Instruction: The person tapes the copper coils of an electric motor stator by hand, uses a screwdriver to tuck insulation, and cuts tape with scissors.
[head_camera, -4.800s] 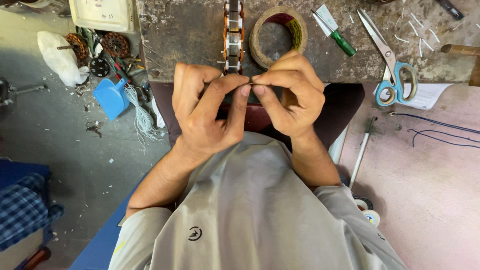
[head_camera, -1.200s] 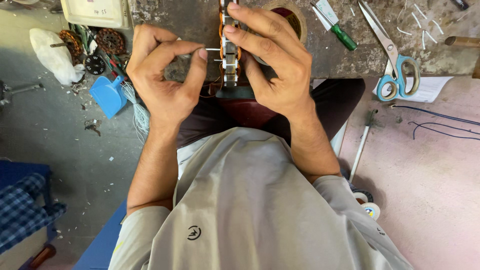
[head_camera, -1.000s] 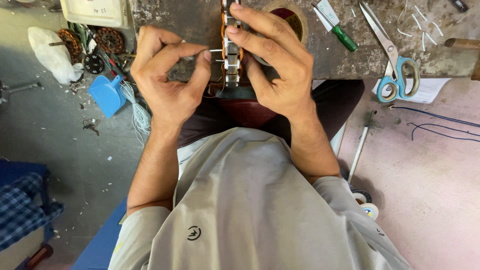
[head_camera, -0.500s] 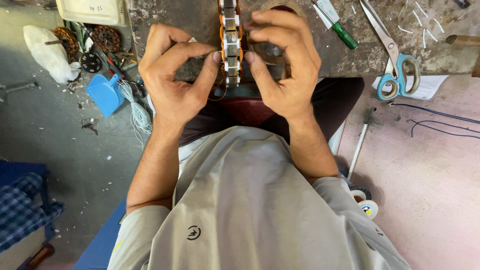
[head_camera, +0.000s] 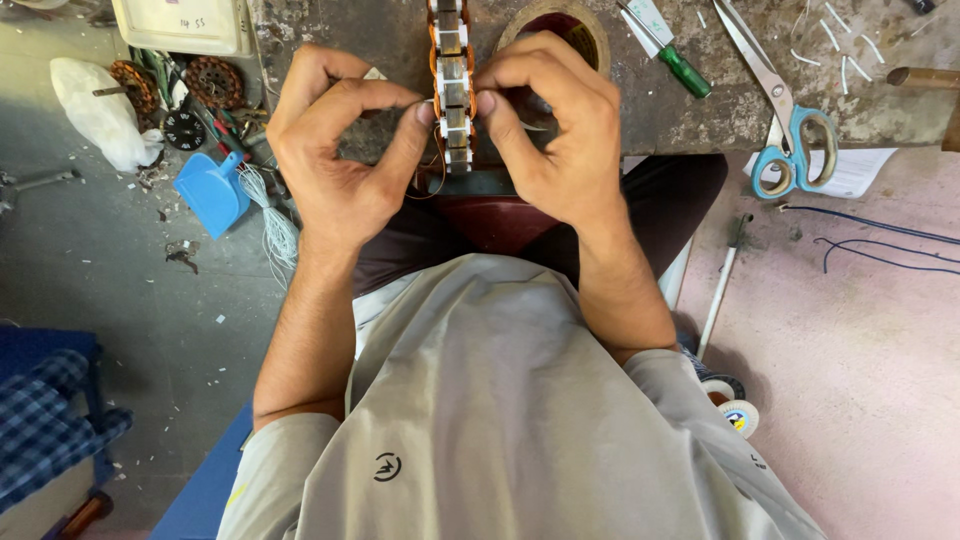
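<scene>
The motor stator (head_camera: 452, 85) stands on its edge at the near edge of the surface (head_camera: 640, 110), in front of the person's body. The left hand (head_camera: 335, 150) is just left of the stator, thumb and forefinger pinched together on a small white strip that touches its side. The right hand (head_camera: 555, 130) is just right of the stator, its grip pressed on the stator's side. Behind the right hand lies a tape roll (head_camera: 560, 25). Right of the stator, well apart, lie scissors (head_camera: 785, 110) and a green-handled screwdriver (head_camera: 665, 45), with some bare surface between them.
</scene>
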